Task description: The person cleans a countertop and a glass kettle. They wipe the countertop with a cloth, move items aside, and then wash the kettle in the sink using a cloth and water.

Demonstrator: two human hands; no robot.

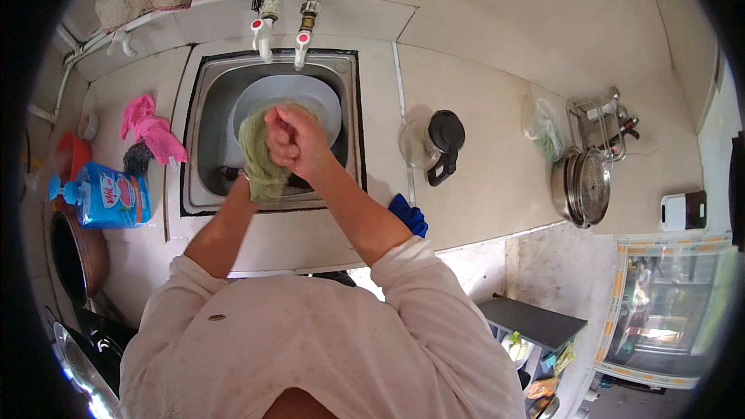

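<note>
Over the stainless-steel sink [351, 177], my right hand [300, 142] is curled into a fist on a damp-looking green cloth [256, 154]. The cloth drapes down over my left hand, hiding its fingers; only the left wrist [244, 186] and forearm show below it. Under the hands, a round white basin [302, 86] stands in the sink, its near part covered by the cloth. A dark object [229, 173] lies by the left wrist at the sink's near side. Two white taps with red-dotted handles, a left one [263, 35] and a right one [302, 46], hang above the sink's far rim.
Left of the sink lie a pink cloth [152, 131], a dark scouring pad [137, 158] and a blue pump bottle [113, 195]. On the right are a glass jug with black lid [446, 134], a blue cloth [408, 215], stacked steel pots [582, 186] and a wire rack [593, 113].
</note>
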